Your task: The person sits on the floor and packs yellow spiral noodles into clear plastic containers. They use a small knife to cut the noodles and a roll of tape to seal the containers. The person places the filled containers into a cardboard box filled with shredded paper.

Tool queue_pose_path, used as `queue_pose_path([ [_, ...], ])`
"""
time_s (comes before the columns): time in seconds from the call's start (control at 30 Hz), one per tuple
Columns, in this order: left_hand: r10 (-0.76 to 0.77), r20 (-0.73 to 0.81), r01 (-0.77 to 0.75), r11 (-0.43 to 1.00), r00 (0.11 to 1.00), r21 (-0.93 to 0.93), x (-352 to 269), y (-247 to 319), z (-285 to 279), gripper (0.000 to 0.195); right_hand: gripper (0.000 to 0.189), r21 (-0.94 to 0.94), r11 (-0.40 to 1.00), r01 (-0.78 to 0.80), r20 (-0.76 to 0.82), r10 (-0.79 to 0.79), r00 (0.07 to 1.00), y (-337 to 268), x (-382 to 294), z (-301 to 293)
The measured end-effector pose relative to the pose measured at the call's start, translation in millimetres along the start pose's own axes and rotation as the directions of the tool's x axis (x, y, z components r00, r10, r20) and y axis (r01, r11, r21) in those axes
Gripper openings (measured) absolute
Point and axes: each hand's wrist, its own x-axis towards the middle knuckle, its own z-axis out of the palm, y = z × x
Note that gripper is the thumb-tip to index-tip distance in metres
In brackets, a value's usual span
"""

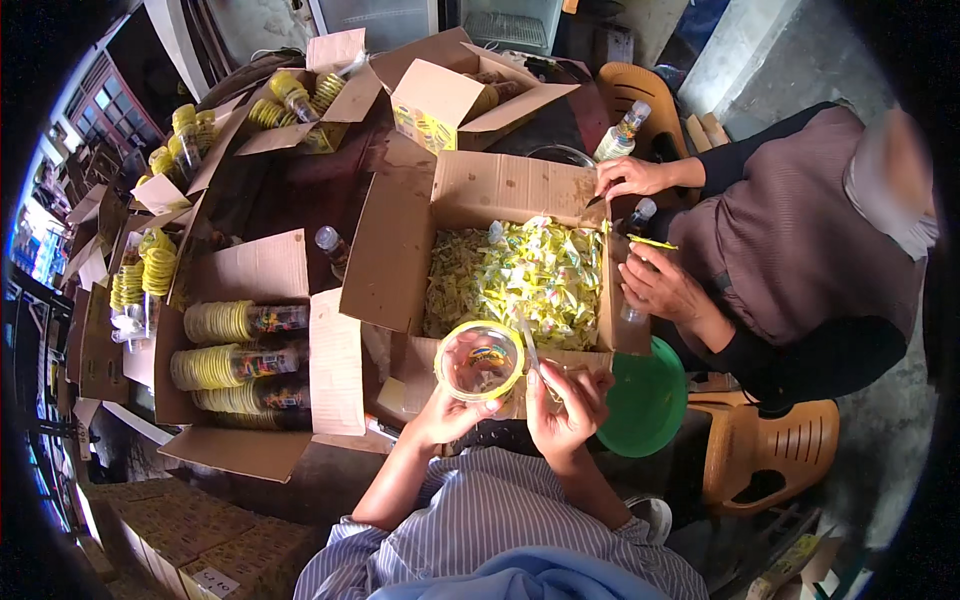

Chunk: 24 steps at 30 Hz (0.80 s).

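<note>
My left hand grips a clear plastic cup with a yellow rim and a printed design on its side. The cup's open mouth faces up at me. In my right hand is a thin, narrow blade-like tool, pointing away from me just right of the rim. What exactly the tool is, I cannot tell. Beyond both hands sits an open cardboard box full of small yellow-and-white wrapped pieces.
Across the box's right side, a co-worker holds a dark, thin tool and a yellow item. Stacked cups lie in a carton at left. A green basin stands by an orange chair. More open cartons occupy the back.
</note>
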Motion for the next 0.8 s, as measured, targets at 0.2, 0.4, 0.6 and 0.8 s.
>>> queue_pose_path([
  [0.2,-0.075,0.029,0.076,0.997,0.997,-0.032,0.4,2.5,5.8,0.080,0.018,-0.043,0.999,0.008,-0.006,-0.009,1.000,2.0,-5.2,1.0],
  [0.4,-0.021,0.067,0.016,0.998,0.998,0.068,1.8,3.6,5.9,0.076,0.030,0.023,1.000,-0.004,0.007,0.003,1.000,11.6,7.1,4.9],
  [0.6,-0.124,0.108,0.124,0.992,0.986,0.005,2.7,7.4,2.4,0.072,0.025,0.087,0.993,-0.079,0.071,0.073,0.995,11.4,14.0,2.9],
  [0.8,-0.133,0.092,0.142,0.985,0.987,-0.098,4.2,1.4,2.2,0.072,0.021,0.030,0.999,-0.016,0.020,0.015,1.000,13.7,9.1,-1.3],
])
